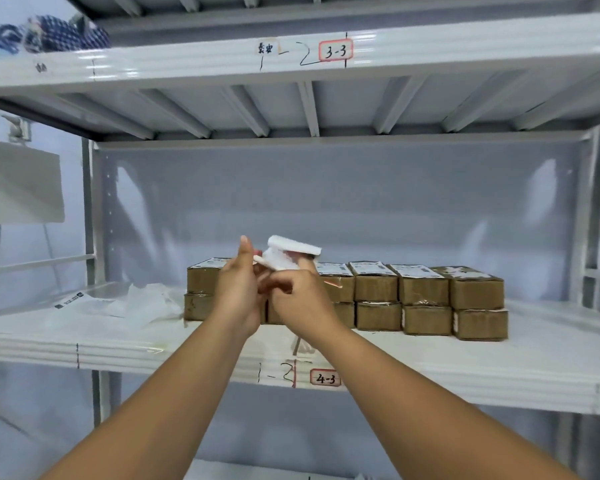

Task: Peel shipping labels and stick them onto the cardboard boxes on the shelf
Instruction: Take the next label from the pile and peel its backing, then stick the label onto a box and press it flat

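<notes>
Peeling is the step we judge to be in hand. In the head view we hold the shipping labels (pixel 290 256) up in front of the cardboard boxes (pixel 425 294), which sit two high on the shelf (pixel 534 368). Our left hand (pixel 238 289) grips the bundle's near end, thumb raised; our right hand (pixel 298 301) pinches a curling sheet from below. The top boxes we can see carry labels. Next we would need to strip one label free and press it flat on a bare box. Our hands hide the boxes behind them, the fingertips blur, and the print is unreadable. Crumpled white paper (pixel 136 303) lies on the shelf to the left.
</notes>
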